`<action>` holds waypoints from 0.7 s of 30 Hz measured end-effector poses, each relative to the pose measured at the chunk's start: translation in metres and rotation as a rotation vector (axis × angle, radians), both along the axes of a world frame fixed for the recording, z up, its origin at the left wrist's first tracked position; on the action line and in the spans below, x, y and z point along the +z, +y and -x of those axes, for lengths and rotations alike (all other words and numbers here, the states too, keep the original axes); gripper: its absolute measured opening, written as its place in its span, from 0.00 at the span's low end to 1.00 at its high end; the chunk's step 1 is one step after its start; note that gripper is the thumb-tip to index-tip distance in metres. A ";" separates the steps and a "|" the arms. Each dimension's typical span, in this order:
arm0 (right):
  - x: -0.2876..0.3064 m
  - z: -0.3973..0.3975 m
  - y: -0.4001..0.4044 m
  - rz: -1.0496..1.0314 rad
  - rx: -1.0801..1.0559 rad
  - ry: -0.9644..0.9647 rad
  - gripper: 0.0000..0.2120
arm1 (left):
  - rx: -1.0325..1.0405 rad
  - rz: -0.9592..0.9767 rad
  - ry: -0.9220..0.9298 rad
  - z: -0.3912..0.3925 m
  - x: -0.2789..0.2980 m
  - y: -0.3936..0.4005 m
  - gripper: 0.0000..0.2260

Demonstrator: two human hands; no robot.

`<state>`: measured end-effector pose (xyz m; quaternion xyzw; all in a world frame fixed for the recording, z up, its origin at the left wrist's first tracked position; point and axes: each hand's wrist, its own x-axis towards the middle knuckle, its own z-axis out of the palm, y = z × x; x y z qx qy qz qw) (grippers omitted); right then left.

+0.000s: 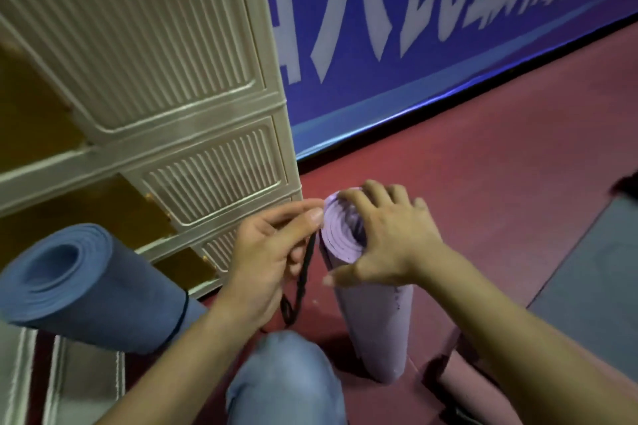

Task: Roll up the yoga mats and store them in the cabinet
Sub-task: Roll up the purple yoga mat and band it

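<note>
- The purple mat (373, 314) is rolled and stands on end on the red floor (483, 166), just right of the cabinet (165, 79) and near the person's knee (286, 373).
- The right hand (390, 238) lies over the top of the roll, fingers curled over the far rim and thumb stretched out toward the near side; it holds the roll upright and keeps the coil from springing open.
- The left hand (272, 252) pinches a black cord (303, 272) between thumb and fingers, right at the left edge of the roll's top; the cord hangs down in a loop toward the knee.
- The blue mat (86, 286) is already rolled, with a dark band round it, and lies at the near left in front of the cabinet.
- Step in hand, as I judge it: tying the purple roll, with storing not yet begun for either mat.
- The next move likely calls for passing the cord round the roll and drawing it snug while the right hand keeps the coil tight; if that hand lets go early, the roll may loosen.
- Whether a cabinet door is open I cannot tell for sure.
</note>
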<state>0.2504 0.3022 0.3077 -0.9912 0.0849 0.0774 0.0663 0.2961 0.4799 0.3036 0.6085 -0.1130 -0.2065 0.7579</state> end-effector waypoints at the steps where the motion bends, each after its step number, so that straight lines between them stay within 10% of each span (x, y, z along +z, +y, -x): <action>1: 0.000 0.010 -0.003 -0.023 -0.014 -0.013 0.65 | -0.010 0.019 -0.067 0.016 0.012 -0.003 0.13; 7: 0.000 0.070 -0.021 -0.150 0.056 -0.100 0.58 | -0.307 -0.433 -0.584 0.056 0.002 -0.023 0.27; 10: 0.008 0.097 -0.035 -0.534 -0.015 -0.206 0.61 | -0.396 -0.574 -0.852 0.057 -0.001 -0.023 0.31; 13: 0.006 0.133 -0.041 -0.909 -0.257 -0.434 0.37 | -0.515 -0.665 -0.962 0.059 0.001 -0.026 0.37; 16: -0.009 0.166 -0.029 -0.869 -0.582 -0.713 0.04 | -0.553 -0.725 -1.083 0.062 -0.008 -0.032 0.37; 21: -0.039 0.200 0.003 -0.620 -0.686 -0.497 0.30 | -0.452 -0.831 -1.336 0.068 -0.019 -0.046 0.34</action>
